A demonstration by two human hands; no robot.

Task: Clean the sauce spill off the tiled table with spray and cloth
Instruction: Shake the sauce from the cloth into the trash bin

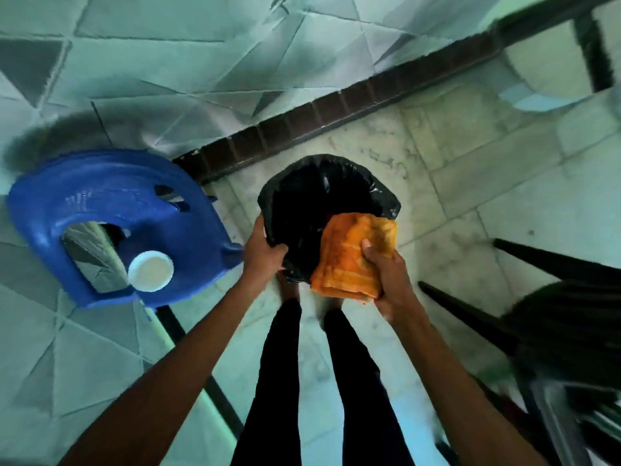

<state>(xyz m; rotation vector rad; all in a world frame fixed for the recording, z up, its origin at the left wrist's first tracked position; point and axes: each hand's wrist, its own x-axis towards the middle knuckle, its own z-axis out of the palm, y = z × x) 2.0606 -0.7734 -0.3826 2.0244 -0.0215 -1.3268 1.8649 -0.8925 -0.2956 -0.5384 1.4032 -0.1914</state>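
Gripping folded orange cloth [349, 257] in curled right hand [386, 275], just over near-right rim of black bin bag [336, 162]; pinching bag's left rim open with left hand [264, 254].

L hand [265, 252] grips black bag [316, 203], R hand [386, 274] holds orange cloth [349, 253]

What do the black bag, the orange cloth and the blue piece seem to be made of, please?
The black bag looks like thin glossy plastic film: crinkled rim with highlights. The orange cloth looks like soft matte fabric, perhaps terry: folded layers, ribbed texture. The blue piece seems moulded hard plastic: smooth with soft sheen.
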